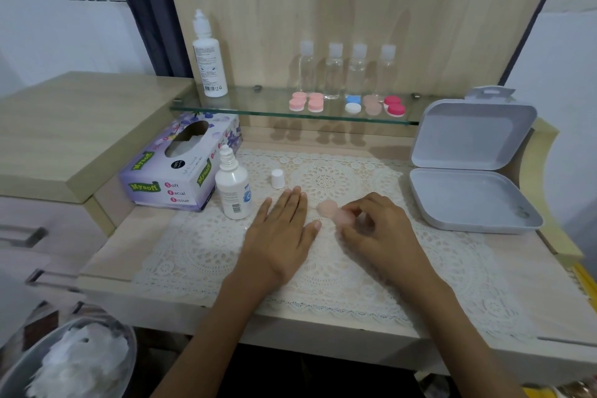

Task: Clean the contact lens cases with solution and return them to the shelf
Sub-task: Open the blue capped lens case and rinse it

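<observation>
Peach lens case [328, 207] lies flat on the mat [323, 268], centre frame, left cap on, right end blurred in the right hand [371, 223]. The solution bottle [233, 191], left of centre, stands upright and uncapped, its white cap [277, 178] just to the right. The glass shelf [245, 110], upper centre, holds pink cases [316, 105], blue-white case [352, 104], second peach case [372, 105] and magenta case [394, 106], all capped.

The head view looks forward and steeply down, close over a lace-covered desk [200, 255], toward a glass shelf [258, 110].
</observation>
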`<state>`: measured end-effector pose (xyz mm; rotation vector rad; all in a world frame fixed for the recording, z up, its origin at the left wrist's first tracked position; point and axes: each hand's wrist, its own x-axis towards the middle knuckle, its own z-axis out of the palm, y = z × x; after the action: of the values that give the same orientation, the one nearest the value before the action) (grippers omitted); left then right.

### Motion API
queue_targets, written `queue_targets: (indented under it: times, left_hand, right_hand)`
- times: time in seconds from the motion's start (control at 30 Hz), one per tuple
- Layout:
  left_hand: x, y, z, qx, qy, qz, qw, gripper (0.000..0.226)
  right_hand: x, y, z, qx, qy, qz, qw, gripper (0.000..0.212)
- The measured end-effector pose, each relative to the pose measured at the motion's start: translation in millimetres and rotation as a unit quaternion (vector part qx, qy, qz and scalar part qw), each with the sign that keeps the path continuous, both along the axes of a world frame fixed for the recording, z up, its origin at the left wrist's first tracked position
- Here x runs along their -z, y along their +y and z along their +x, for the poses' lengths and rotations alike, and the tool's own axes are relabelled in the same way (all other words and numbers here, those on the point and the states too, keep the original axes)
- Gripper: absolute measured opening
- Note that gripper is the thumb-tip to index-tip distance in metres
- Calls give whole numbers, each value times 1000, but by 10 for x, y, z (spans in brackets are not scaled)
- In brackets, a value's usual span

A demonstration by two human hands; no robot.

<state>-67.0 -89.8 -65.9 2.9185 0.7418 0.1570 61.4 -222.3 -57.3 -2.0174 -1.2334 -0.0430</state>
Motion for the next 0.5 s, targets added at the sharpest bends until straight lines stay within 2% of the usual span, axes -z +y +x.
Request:
queue_targets:
  times: [0.07, 0.17, 0.37, 0.5]
  left_hand:
    - [-5, 1, -4, 1, 1, 1, 1000, 60]
    - [-5, -2, -3, 0, 3, 2, 1000, 60]
    - [20, 10, -3, 1, -9, -4, 1000, 61]
    - [52, 20, 0, 3, -19, 3, 1000, 82]
  right_hand:
    - [-39, 31, 16, 16, 22, 12, 1000, 12]
    - [-200, 153, 86, 44, 23, 25, 998, 16]
    - [-750, 562, 320, 137, -51, 83, 986, 26]
    - [-946, 879, 529, 176, -96, 103, 974, 24]
